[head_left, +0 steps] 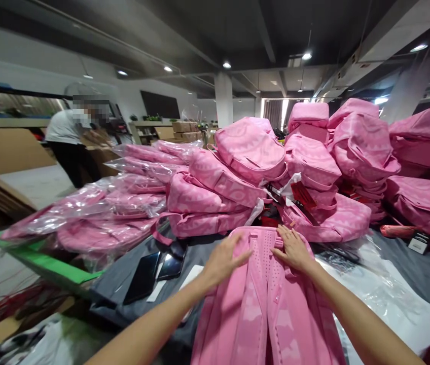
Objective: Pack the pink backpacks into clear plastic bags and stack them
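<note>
Pink backpack point(264, 309) closest, at the middle of the near edge of the grey-covered surface point(119, 276); strap side up, two padded shoulder straps point(251, 309) running down it. Left hand point(222, 258) at its upper left, fingers and thumb spread. Right hand point(293, 248) at its upper right, fingers over the top rim, thumb held apart; cannot tell whether any fabric is pinched. Left of the backpack: black phone point(142, 278), dark glossy item point(171, 266) just beside it. Left edge: heap of pink bags in clear plastic point(104, 228), green rim point(59, 263) below. Far edge: piled pink backpacks point(253, 147), red tags point(303, 195) among them. Right side: white sheet point(408, 304), crumpled film on it. Beyond the left edge, person in white shirt point(63, 126), bending.
</note>
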The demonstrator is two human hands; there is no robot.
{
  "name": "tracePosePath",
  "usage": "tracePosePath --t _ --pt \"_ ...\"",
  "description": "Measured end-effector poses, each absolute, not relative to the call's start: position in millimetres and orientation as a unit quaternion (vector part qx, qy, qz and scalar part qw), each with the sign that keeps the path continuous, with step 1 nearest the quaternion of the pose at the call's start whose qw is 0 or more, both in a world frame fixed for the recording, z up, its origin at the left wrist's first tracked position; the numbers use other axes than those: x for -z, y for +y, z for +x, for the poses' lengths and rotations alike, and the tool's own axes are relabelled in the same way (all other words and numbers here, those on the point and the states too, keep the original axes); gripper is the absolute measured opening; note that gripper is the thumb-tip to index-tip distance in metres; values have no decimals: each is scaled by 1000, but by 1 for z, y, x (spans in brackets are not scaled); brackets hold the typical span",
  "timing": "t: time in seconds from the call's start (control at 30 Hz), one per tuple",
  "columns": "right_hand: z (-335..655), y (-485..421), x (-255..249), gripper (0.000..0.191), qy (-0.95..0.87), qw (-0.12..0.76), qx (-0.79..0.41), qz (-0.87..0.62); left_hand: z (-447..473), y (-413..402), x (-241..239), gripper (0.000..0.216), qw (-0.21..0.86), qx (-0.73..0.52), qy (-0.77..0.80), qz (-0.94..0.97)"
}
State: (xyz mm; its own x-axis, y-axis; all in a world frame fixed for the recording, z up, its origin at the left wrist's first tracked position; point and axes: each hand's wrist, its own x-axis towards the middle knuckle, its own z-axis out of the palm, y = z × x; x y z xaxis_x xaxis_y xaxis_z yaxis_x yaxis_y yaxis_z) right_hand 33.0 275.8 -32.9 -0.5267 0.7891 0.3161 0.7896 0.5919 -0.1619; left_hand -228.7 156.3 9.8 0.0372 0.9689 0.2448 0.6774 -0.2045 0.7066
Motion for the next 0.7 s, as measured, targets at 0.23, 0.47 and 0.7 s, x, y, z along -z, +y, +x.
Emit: tracePosePath --t 0.23,0.47,0.7 --pt "44 266 43 60 -847 274 -12 -455 -198 249 22 60 58 -306 623 717" --pt "56 237 41 50 -826 321 -6 -463 -181 209 46 46 9 -363 579 730" --pt "92 188 65 29 -860 288 -23 -420 -179 165 97 48 10 -347 512 786"
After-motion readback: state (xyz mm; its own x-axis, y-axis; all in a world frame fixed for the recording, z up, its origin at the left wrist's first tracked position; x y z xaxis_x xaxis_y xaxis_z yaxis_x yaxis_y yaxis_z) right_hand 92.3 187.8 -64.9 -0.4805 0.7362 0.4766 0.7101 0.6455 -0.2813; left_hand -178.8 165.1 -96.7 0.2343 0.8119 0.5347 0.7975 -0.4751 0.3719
